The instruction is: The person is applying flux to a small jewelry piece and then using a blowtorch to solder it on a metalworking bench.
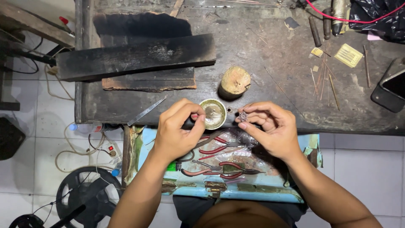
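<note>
**Tiny ornament pinched at frame centre**

We've got the right hand (270, 126) with a narrow fingertip grip on a small round ornament (243, 116). Left hand (179, 128) pinches something red beside the metal dish (213, 113). Dark worn tabletop (270, 71), red-handled pliers (219, 150) below, white tiled floor (367, 164).

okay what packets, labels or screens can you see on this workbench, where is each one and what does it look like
Flat packet: far right of the bench, pale yellow rectangle with a ridged face.
Screen device: right edge of the bench, dark slab, partly cut off, screen unlit.
Black plastic bag: top right corner, crumpled, glossy.
</note>
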